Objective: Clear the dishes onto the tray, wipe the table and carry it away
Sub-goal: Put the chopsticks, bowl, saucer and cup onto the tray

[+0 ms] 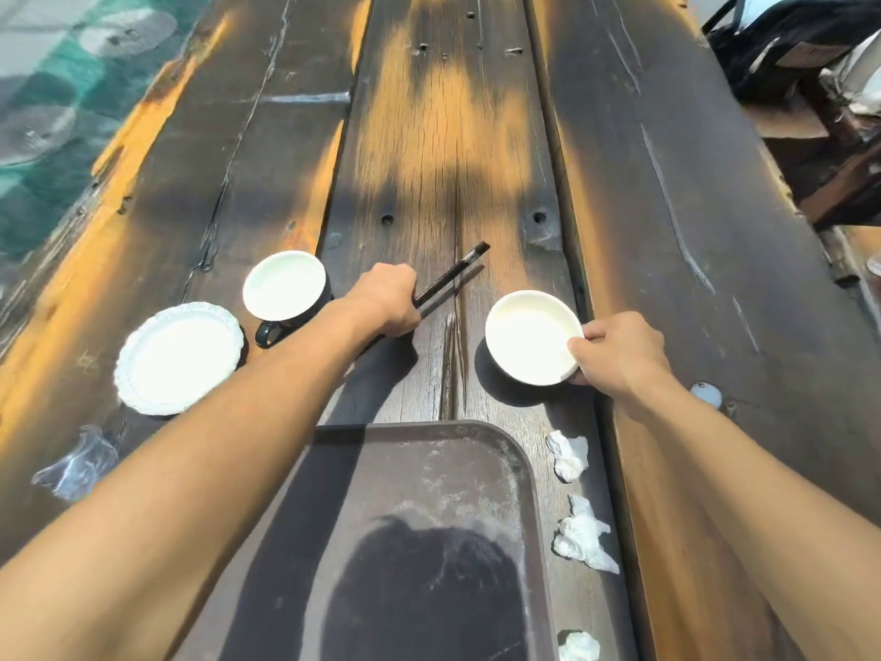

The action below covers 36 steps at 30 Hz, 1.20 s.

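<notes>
A dark brown tray (476, 450) lies at the near edge of the wooden table, with nothing on it. My left hand (388, 300) is closed around a pair of dark chopsticks (457, 274) whose tips point away to the right, just above the boards. My right hand (619, 350) pinches the right rim of a white bowl (529, 343), thumb inside the rim, just beyond the tray. To the left stand a white-lined dark mug (285, 286) and a white scalloped plate (179, 357).
Three crumpled white tissues (567, 455) (584, 536) (578, 647) lie along the tray's right side. A clear plastic wrapper (76, 462) sits at the near left. A small round white item (706, 394) rests right of my wrist. Chairs and bags stand at the far right.
</notes>
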Available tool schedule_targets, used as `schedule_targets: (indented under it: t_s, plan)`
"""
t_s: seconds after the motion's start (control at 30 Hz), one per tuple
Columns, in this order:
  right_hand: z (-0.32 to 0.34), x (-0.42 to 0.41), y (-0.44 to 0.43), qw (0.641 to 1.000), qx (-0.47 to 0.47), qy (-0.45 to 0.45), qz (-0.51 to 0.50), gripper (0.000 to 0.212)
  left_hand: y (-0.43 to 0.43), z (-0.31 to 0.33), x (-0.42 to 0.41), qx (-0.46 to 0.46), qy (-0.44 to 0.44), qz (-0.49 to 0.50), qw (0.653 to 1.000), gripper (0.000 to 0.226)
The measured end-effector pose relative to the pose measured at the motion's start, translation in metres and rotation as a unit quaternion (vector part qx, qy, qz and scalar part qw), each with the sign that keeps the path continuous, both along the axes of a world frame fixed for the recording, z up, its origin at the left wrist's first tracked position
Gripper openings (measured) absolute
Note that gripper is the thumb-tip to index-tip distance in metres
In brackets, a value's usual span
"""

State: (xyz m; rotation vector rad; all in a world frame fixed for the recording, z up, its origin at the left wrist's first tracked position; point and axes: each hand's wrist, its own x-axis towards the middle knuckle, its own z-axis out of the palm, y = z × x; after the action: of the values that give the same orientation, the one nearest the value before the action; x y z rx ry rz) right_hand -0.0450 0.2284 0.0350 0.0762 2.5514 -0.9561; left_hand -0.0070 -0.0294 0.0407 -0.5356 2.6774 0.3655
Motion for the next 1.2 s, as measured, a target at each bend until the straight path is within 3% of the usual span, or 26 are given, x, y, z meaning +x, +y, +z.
schedule_targets:
  t_s: [0.17, 0.23, 0.57, 0.67, 0.8, 1.2]
  plan:
    - [0.018, 0.018, 0.006, 0.999, -0.028, -0.008, 0.024, 0.028, -0.015, 0.013, 0.038, 0.016, -0.009, -0.049, 0.999, 0.031]
    - [0.026, 0.028, 0.006, 0.999, -0.035, -0.007, 0.025, 0.019, -0.022, 0.016, 0.057, 0.024, -0.012, -0.062, 0.998, 0.031]
    - [0.041, 0.08, -0.003, 0.995, -0.07, -0.034, 0.055, 0.015, -0.051, 0.01, 0.144, -0.01, -0.034, -0.175, 0.984, 0.02]
    - [0.034, 0.093, -0.005, 0.995, -0.07, -0.049, 0.053, 0.013, -0.053, 0.002, 0.162, -0.008, -0.08, -0.216, 0.973, 0.018]
    - [0.02, 0.11, -0.006, 0.994, -0.061, -0.067, 0.054, 0.026, -0.047, -0.011, 0.177, -0.001, -0.105, -0.234, 0.967, 0.016]
    - [0.002, 0.137, -0.012, 0.995, -0.04, -0.075, 0.058, 0.022, -0.044, -0.03, 0.205, -0.038, 0.007, -0.231, 0.972, 0.03]
